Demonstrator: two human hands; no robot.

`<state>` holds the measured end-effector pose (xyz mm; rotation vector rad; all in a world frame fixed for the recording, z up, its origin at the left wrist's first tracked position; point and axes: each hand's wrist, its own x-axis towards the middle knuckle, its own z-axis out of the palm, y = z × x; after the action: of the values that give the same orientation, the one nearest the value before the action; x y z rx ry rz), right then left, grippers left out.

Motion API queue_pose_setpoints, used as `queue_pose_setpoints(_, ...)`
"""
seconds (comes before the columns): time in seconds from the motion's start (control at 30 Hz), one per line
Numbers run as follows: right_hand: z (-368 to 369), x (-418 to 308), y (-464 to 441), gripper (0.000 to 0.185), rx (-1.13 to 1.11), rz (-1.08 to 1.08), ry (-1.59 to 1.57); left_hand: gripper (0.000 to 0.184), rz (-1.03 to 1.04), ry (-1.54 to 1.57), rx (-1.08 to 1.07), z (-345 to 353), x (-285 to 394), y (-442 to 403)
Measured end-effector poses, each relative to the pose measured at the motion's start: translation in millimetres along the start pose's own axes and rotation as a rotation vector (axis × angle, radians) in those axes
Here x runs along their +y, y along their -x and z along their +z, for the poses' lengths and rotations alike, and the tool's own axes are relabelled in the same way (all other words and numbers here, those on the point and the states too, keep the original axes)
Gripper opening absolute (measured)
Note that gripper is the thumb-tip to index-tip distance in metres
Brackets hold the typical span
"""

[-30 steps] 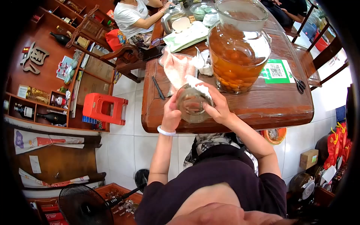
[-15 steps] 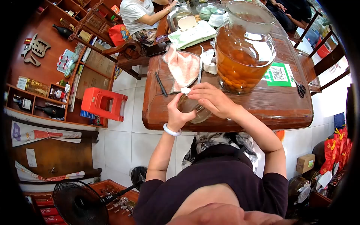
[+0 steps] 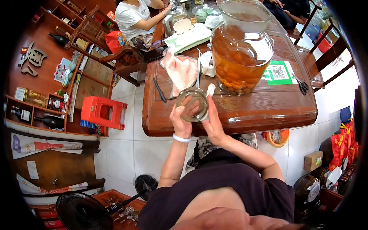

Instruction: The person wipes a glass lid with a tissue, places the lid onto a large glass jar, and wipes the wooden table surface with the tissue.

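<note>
My left hand [image 3: 181, 122], with a white bangle on its wrist, grips a clear glass jar [image 3: 193, 100] from the left. Its round mouth or base faces up toward me, and fingers show through the glass. Against the jar's right side lies my right hand [image 3: 214, 126], with a crumpled white tissue [image 3: 210, 89] at its fingertips. Just beyond the hands stands a large glass jar [image 3: 241, 63] of amber liquid with orange fruit at the bottom. A pink cloth [image 3: 179, 71], a dark pen-like stick [image 3: 159, 90] and a long thin metal tool [image 3: 198, 69] lie nearby.
On the wooden table [image 3: 280, 107] are a green QR card [image 3: 281, 72], scissors [image 3: 302, 85], more tissue [image 3: 207, 64] and a glass kettle [image 3: 175, 16]. A red stool [image 3: 102, 112] stands left, a bin [image 3: 276, 138] below right. Two other people sit at the far end.
The glass jar has turned so its round end faces me. My right hand has moved from over its top to its right side, carrying the tissue there. The view has shifted slightly.
</note>
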<state>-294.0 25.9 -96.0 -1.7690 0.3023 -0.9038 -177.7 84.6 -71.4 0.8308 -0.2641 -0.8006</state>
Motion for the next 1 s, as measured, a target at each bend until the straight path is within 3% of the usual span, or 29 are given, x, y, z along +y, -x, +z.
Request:
queue_pose_setpoints(0.1, 7, 3, 10, 0.069, 0.01, -0.034, 0.183, 0.05, -0.132, 0.156, 0.061, -10, -9, -7)
queue_pose_setpoints(0.17, -3, 5, 3, 0.07, -0.103, -0.22, 0.251, 0.049, -0.182, 0.299, 0.115, -14, -10, -10)
queue_pose_setpoints(0.3, -30, 5, -21, 0.044, -0.004, -0.353, 0.203, 0.051, -0.344, 0.348, 0.117, -13, -3, -8)
queue_pose_setpoints(0.37, -40, -4, -28, 0.03, 0.098, -0.221, 0.167, 0.052, -0.401, 0.364, 0.07, -18, -2, -9)
queue_pose_setpoints(0.43, -45, -6, -34, 0.024, 0.214, 0.161, -0.221, 0.052, -0.452, 0.382, 0.018, -19, 1, -11)
queue_pose_setpoints(0.47, -52, -6, -37, 0.023, 0.154, 0.404, -0.515, 0.053, -0.457, 0.399, 0.021, -18, 1, -11)
queue_pose_setpoints(0.57, -59, -5, -50, 0.029, 0.21, 0.496, -0.863, 0.053, -0.463, 0.386, 0.029, -17, 1, -9)
queue_pose_setpoints(0.7, -58, 4, -60, 0.028, 0.208, 0.486, -0.835, 0.052, -0.424, 0.291, 0.021, -15, 3, -5)
queue_pose_setpoints(0.8, -56, 12, -77, 0.024, 0.09, 0.269, -0.209, 0.05, -0.447, 0.275, -0.034, -11, 7, -1)
queue_pose_setpoints(0.83, -53, 9, -84, 0.024, 0.09, 0.269, -0.211, 0.05, -0.447, 0.273, -0.032, -12, 7, -1)
queue_pose_setpoints(0.93, -40, 3, -103, 0.021, -0.323, -0.002, 0.065, 0.049, -0.472, 0.234, -0.02, -12, 7, 0)
queue_pose_setpoints(1.0, -38, -9, -108, 0.023, -0.401, 0.069, 0.054, 0.05, -0.431, 0.224, 0.044, -10, 9, 1)
